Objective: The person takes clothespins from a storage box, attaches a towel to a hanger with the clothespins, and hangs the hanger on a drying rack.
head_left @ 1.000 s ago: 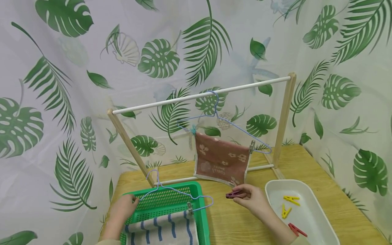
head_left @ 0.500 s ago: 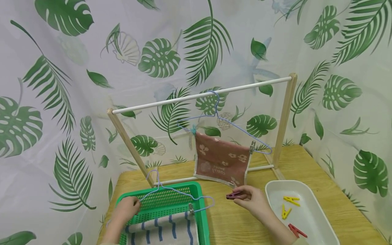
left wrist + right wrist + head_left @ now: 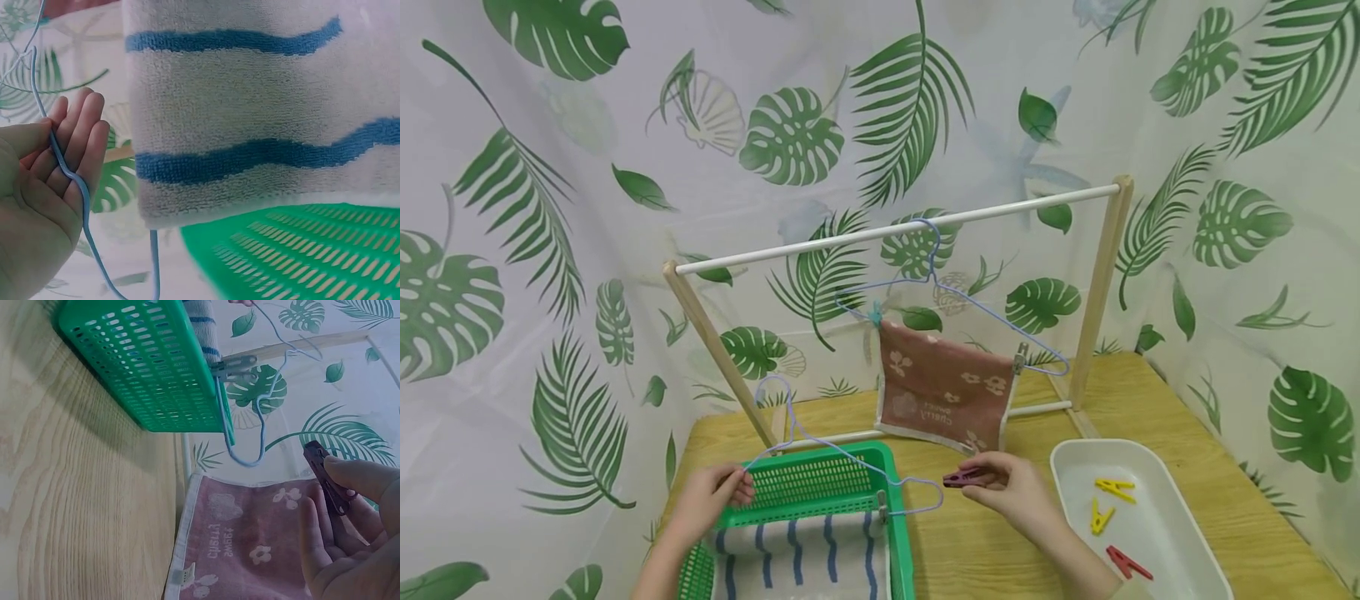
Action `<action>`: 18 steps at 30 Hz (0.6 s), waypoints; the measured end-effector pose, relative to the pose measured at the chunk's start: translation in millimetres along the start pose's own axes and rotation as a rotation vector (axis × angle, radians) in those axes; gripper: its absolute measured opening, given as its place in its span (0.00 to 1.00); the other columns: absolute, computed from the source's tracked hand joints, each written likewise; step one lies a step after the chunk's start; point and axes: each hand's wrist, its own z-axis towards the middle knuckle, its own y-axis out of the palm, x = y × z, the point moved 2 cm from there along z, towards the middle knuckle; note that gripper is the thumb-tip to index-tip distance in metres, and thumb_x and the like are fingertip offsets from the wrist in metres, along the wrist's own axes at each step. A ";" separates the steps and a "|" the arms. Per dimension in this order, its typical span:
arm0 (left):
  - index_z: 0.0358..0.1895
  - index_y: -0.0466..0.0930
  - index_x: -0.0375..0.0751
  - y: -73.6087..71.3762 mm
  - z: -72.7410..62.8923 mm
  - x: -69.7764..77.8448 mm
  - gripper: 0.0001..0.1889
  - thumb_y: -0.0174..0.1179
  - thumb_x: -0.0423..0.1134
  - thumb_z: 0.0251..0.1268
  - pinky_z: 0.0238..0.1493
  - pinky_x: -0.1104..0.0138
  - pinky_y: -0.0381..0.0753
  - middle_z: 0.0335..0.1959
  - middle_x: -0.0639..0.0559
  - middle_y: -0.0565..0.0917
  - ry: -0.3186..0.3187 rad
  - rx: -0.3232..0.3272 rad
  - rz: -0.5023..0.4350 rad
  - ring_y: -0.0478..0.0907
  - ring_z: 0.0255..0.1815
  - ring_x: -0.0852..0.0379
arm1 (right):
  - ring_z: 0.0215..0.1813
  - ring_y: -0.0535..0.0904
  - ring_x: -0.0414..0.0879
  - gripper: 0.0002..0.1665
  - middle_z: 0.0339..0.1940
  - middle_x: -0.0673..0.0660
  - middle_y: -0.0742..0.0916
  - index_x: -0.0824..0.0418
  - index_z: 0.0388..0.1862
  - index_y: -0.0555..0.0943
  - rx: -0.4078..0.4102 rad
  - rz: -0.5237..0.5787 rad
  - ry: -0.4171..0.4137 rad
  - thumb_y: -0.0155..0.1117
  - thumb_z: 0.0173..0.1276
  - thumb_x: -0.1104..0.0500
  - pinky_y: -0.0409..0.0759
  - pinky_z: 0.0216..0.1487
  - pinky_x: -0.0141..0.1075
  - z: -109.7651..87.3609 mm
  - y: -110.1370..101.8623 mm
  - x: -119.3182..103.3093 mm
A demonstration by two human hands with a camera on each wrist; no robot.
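My left hand [image 3: 711,500] pinches the left arm of a blue wire hanger [image 3: 842,452] between thumb and fingers, over the green basket's left side. A white towel [image 3: 801,552] with wavy blue stripes hangs from it, held at the right end by a metal clip [image 3: 882,504]. In the left wrist view, the towel's left corner [image 3: 159,209] shows no clip. My right hand [image 3: 1009,493] holds a dark purple clothespin [image 3: 964,477] between thumb and fingers, just right of the hanger's end. The clothespin [image 3: 325,478] points towards the hanger in the right wrist view.
A green basket [image 3: 904,554] stands under the towel. Behind, a wooden rack with a white rod [image 3: 1015,206] carries another hanger with a pink-brown cloth [image 3: 943,387]. At right, a white tray [image 3: 1157,467] contains two yellow clothespins [image 3: 1101,517] and a red one [image 3: 1127,562].
The left hand has lifted the hanger and striped towel somewhat, shifting them to the right. The right hand with its clothespin has moved slightly left, nearer the hanger's end.
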 end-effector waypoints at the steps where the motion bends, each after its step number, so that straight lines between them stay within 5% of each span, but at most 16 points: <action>1: 0.44 0.83 0.22 -1.1 -1.0 3.3 0.13 0.51 0.28 0.84 0.38 0.71 0.90 0.36 0.38 0.90 0.010 -0.004 -0.003 0.89 0.34 0.57 | 0.41 0.90 0.40 0.17 0.48 0.67 0.92 0.70 0.53 0.87 0.002 -0.001 0.003 0.76 0.65 0.70 0.89 0.41 0.29 0.1 0.3 -0.8; 18: 0.44 0.87 0.30 -14.8 -26.1 63.4 0.11 0.55 0.29 0.82 0.38 0.74 0.89 0.36 0.45 0.91 0.088 0.002 0.099 0.90 0.35 0.59 | 0.41 0.90 0.39 0.20 0.50 0.69 0.91 0.73 0.55 0.85 -0.021 0.067 -0.027 0.78 0.65 0.68 0.89 0.42 0.29 -1.5 -5.0 -19.9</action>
